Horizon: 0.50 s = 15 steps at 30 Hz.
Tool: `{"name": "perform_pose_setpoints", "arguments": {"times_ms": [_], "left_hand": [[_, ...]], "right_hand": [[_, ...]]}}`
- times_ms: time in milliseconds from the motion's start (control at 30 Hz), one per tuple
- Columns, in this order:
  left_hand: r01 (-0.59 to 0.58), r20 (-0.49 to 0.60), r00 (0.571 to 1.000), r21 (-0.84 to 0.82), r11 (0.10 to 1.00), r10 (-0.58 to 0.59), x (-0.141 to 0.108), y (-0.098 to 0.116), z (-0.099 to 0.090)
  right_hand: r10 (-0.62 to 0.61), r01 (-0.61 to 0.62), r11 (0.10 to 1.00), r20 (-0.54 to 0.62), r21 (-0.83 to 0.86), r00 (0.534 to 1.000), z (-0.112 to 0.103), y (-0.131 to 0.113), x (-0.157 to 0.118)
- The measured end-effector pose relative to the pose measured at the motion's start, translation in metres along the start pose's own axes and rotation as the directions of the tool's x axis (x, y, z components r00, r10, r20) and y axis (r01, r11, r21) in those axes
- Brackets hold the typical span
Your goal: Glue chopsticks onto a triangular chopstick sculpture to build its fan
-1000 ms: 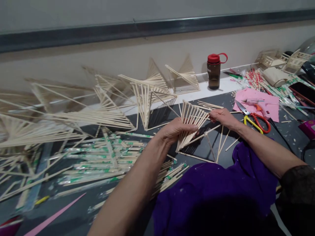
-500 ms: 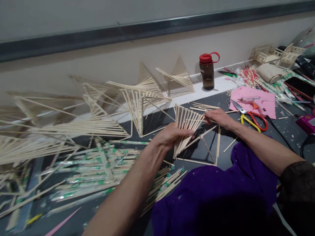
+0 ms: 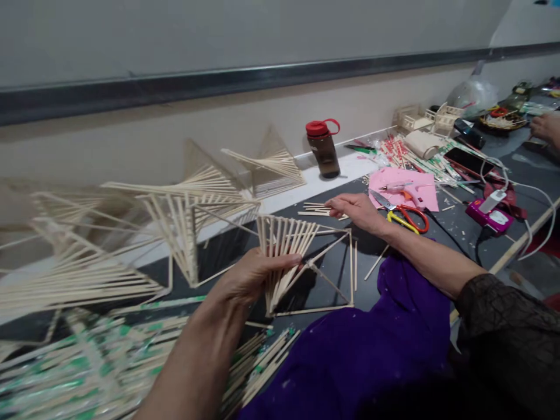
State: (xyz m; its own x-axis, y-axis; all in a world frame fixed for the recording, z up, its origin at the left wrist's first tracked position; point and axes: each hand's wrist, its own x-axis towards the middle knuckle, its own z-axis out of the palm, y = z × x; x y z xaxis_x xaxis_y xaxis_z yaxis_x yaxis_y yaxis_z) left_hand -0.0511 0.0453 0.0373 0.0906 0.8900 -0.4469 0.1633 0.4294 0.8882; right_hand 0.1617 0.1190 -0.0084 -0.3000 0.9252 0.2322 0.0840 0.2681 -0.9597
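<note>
My left hand [image 3: 262, 268] is closed around a wooden-stick frame [image 3: 289, 236], its thumb lying across a fan of thin sticks. The frame's open triangular side extends right, with its bottom edge low over the dark table. Beyond the frame, my right hand [image 3: 354, 211] is at a small pile of loose sticks [image 3: 314, 209], its fingers bent and bunched together. Whether a stick is between those fingertips is hidden. Scissors [image 3: 413, 217] with red and yellow handles lie just right of that hand, near a glue gun [image 3: 406, 191] on a pink sheet [image 3: 426, 201].
Several similar stick frames [image 3: 192, 239] stand along the wall at left. Wrapped chopsticks [image 3: 122, 356] cover the front left. A brown bottle [image 3: 324, 154] with a red lid stands at the back. A purple charger [image 3: 487, 216] with cables and another person's hand [image 3: 546, 128] are farther right.
My right hand has left the frame's top right corner and reached to the loose sticks behind it. My left hand still grips the frame. The view has turned right.
</note>
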Motion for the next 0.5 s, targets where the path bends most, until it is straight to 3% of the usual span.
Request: {"name": "perform_pose_setpoints", "arguments": {"times_ms": [133,233,300,333,400,467,500], "left_hand": [[-0.026,-0.015,1.000,0.007,1.000,0.026,-0.007,0.004,0.000],[-0.117,-0.024,0.993,0.061,0.991,0.119,-0.020,0.008,0.004],[-0.173,-0.026,0.984,0.109,0.979,0.176,-0.030,0.011,0.009],[-0.182,-0.029,0.982,0.120,0.976,0.187,-0.034,0.011,0.012],[-0.202,-0.066,0.976,0.103,0.974,0.210,-0.041,0.012,0.016],[-0.224,-0.072,0.971,0.051,0.973,0.228,-0.045,0.012,0.021],[-0.241,-0.069,0.967,0.036,0.970,0.243,-0.046,0.011,0.022]], "right_hand": [[-0.046,0.043,0.998,-0.075,-0.044,0.996,-0.034,-0.019,-0.009],[-0.034,0.010,0.991,-0.179,-0.135,0.983,-0.078,-0.024,-0.026],[-0.003,-0.081,0.948,-0.263,-0.307,0.965,-0.112,-0.022,-0.041],[-0.013,-0.153,0.876,-0.339,-0.457,0.941,-0.128,-0.020,-0.047],[-0.059,-0.333,0.575,-0.444,-0.747,0.894,-0.159,-0.013,-0.057],[-0.062,-0.441,0.268,-0.472,-0.857,0.879,-0.180,-0.007,-0.065],[-0.016,-0.470,0.181,-0.481,-0.864,0.877,-0.187,-0.004,-0.067]]}}
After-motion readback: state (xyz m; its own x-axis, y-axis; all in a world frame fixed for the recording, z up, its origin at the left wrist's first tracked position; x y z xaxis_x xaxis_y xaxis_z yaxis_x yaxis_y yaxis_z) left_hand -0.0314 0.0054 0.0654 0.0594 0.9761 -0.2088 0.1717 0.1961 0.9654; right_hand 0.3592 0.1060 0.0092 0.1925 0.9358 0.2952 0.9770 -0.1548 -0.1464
